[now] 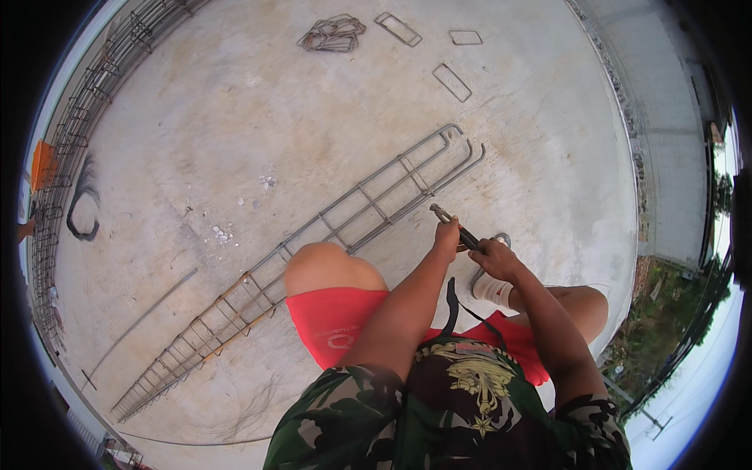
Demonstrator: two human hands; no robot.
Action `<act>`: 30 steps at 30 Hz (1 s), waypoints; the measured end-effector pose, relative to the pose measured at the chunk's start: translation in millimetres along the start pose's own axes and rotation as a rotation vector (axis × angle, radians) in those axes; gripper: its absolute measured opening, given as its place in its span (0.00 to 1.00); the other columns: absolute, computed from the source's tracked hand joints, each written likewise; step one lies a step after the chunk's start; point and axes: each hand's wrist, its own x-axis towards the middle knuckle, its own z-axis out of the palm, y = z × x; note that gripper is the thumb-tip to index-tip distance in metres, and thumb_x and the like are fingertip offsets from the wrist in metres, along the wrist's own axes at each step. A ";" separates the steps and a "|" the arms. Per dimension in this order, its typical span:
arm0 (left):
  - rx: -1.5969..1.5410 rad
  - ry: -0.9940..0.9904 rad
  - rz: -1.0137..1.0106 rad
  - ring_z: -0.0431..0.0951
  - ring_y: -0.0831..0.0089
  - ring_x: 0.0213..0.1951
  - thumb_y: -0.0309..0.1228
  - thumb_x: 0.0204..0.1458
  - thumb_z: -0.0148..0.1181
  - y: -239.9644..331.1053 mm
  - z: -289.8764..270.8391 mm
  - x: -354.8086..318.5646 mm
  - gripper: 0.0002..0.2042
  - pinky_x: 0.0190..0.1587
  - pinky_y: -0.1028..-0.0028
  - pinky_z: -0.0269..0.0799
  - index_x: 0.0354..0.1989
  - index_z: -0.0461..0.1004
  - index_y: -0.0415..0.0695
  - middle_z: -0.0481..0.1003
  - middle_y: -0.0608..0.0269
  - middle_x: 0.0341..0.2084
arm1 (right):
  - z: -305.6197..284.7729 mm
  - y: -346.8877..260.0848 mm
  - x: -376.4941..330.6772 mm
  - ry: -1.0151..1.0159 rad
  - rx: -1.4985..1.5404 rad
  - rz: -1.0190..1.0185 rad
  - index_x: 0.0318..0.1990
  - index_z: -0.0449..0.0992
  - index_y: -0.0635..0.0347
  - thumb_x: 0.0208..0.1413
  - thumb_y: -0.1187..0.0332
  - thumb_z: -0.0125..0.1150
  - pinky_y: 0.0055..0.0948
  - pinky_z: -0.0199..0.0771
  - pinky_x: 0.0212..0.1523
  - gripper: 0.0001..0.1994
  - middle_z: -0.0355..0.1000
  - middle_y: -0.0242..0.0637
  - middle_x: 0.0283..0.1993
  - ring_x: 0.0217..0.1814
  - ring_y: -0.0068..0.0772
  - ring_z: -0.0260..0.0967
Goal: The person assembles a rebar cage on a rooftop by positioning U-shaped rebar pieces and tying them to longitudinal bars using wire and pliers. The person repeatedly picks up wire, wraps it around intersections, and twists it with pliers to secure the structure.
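A pair of pincers (pixel 468 237) with a metal head and dark handles slants between my hands, over the floor. My left hand (pixel 448 240) is closed round it just below the head. Lower down, my right hand (pixel 495 258) grips the handle ends. Just beyond the pincers lies a long rebar cage (pixel 338 235), running from lower left to upper right. Its nearest bars end in bent hooks. My bare knee covers part of its near side. The fingers' undersides are hidden.
A pile of steel stirrups (pixel 332 34) lies at the far side, with a few loose stirrups (pixel 452 82) to its right. At left are a coil of black wire (pixel 83 218), a thin rod (pixel 145 319), stacked rebar cages (pixel 69 133) and an orange object (pixel 42 165). Another person's hand (pixel 26 229) shows there.
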 end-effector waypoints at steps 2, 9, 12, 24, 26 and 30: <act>-0.077 -0.092 -0.033 0.77 0.60 0.29 0.35 0.59 0.45 3.2 -8.8 15.8 0.12 0.35 0.55 0.78 0.44 0.64 0.39 0.72 0.56 0.32 | -11.0 -1.1 5.2 0.011 0.187 -0.008 0.49 0.71 0.64 0.56 0.46 0.50 0.44 0.69 0.46 0.28 0.72 0.53 0.40 0.45 0.52 0.71; -0.252 -0.411 -0.090 0.69 0.49 0.53 0.20 0.54 0.38 7.7 -21.3 2.4 0.23 0.52 0.47 0.70 0.60 0.51 0.34 0.64 0.43 0.52 | -33.1 67.0 50.3 0.095 -0.545 0.007 0.35 0.77 0.62 0.47 0.70 0.54 0.40 0.75 0.40 0.09 0.75 0.47 0.35 0.40 0.46 0.75; -0.300 -0.417 -0.046 0.69 0.49 0.53 0.18 0.52 0.39 2.9 -28.0 0.1 0.24 0.56 0.45 0.67 0.60 0.52 0.35 0.64 0.43 0.53 | -27.5 84.4 66.5 0.037 -0.584 -0.001 0.34 0.79 0.58 0.48 0.68 0.53 0.42 0.75 0.40 0.09 0.76 0.47 0.35 0.40 0.48 0.74; -0.359 -0.311 0.067 0.56 0.82 0.11 0.23 0.48 0.42 -6.8 -36.0 1.3 0.14 0.12 0.79 0.54 0.45 0.63 0.41 0.65 0.66 0.19 | -66.1 102.5 83.9 -0.693 0.525 -0.253 0.44 0.77 0.62 0.52 0.66 0.57 0.23 0.56 0.18 0.14 0.67 0.28 0.25 0.24 0.21 0.61; -0.400 -0.297 0.102 0.57 0.82 0.11 0.24 0.48 0.42 -7.0 -19.6 -2.8 0.14 0.12 0.79 0.54 0.45 0.63 0.42 0.65 0.66 0.18 | -73.3 101.8 75.4 -0.677 0.533 -0.304 0.44 0.77 0.61 0.53 0.66 0.56 0.23 0.58 0.19 0.14 0.68 0.29 0.25 0.24 0.22 0.62; -0.577 -0.187 0.262 0.56 0.80 0.13 0.24 0.51 0.38 -4.6 7.5 4.7 0.19 0.14 0.78 0.55 0.53 0.59 0.41 0.63 0.66 0.18 | -62.4 103.4 66.5 -0.529 0.360 -0.318 0.45 0.77 0.61 0.54 0.65 0.53 0.23 0.62 0.19 0.15 0.70 0.32 0.25 0.25 0.23 0.65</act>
